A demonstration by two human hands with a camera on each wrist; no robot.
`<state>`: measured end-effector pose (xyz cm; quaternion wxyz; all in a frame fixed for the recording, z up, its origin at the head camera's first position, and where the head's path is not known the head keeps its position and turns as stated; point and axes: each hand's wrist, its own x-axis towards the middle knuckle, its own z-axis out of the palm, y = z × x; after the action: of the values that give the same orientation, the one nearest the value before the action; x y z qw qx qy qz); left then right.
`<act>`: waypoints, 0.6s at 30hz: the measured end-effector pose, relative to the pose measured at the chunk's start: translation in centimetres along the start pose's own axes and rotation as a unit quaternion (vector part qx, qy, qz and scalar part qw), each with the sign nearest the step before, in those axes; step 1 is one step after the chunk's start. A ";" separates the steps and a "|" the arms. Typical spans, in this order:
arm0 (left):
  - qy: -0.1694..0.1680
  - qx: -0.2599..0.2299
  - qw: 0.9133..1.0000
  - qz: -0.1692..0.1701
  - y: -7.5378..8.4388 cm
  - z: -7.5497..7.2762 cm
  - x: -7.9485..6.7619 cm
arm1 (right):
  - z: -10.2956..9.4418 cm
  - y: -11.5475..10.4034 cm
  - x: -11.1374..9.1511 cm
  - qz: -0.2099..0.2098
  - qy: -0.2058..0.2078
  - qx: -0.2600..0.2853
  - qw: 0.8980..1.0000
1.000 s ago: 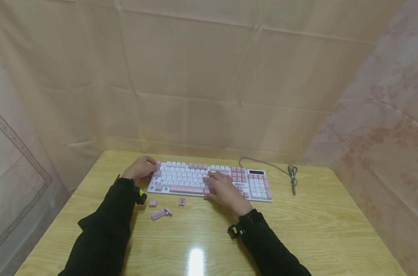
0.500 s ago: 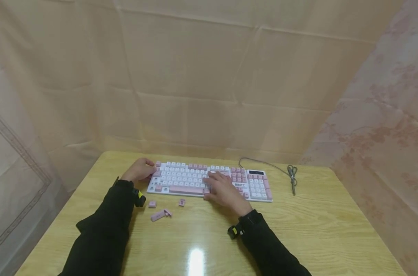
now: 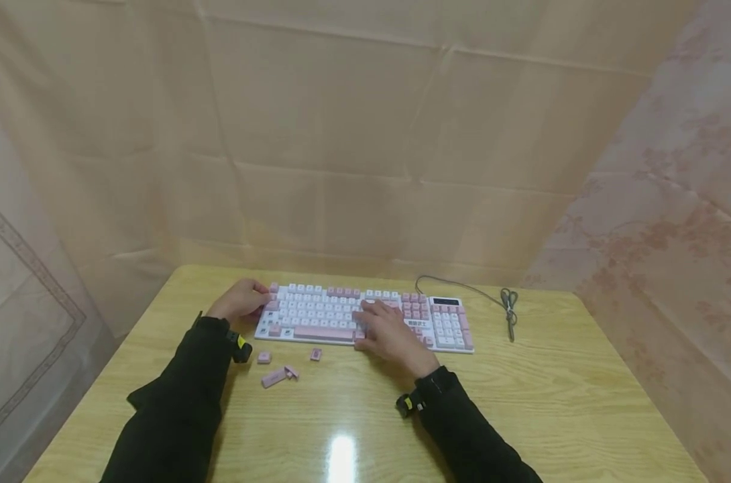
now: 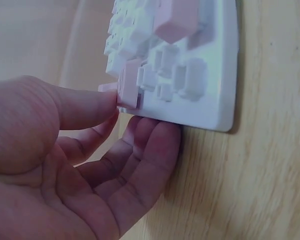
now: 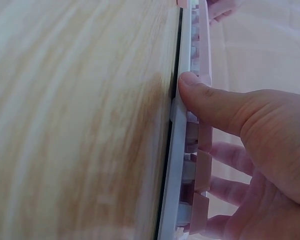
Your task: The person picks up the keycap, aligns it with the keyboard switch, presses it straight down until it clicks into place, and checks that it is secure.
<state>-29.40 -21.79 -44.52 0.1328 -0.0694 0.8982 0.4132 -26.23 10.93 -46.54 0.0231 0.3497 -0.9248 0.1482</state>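
A white and pink keyboard lies on the table, its left end by my left hand. In the left wrist view, the left thumb presses the side of a pink keycap at the keyboard's edge. The index finger is partly hidden behind the thumb, and the other fingers curl against the keyboard's side. Bare white key sockets show beside that keycap. My right hand holds the keyboard around the middle. Its thumb bears on the front edge while its fingers rest over the keys.
In front of the keyboard lie loose pink keycaps: a small one, another small one and a long one with a further piece against it. A bundled cable lies to the right. Curtain cloth hangs behind the table.
The left hand's fingertips have drawn back slightly to the left along the keyboard's edge. The right hand keeps its place on the keyboard. The whole head view has shifted a little.
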 end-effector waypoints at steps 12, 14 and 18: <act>0.010 -0.007 0.999 0.044 0.1 0.4 -0.7 | -0.4 0.4 -0.3 0.004 0.007 0.014 1.000; 0.015 0.002 0.998 0.065 0.1 0.4 -1.2 | -0.4 0.4 -0.3 0.003 0.009 0.014 1.000; 0.029 0.008 0.994 0.109 0.4 0.4 -2.5 | -0.4 0.4 -0.4 0.005 0.005 0.012 1.000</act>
<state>-27.02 -21.16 -43.70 0.0612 0.0180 0.9071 0.4160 -26.23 11.57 -46.31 0.0226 0.3442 -0.9247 0.1611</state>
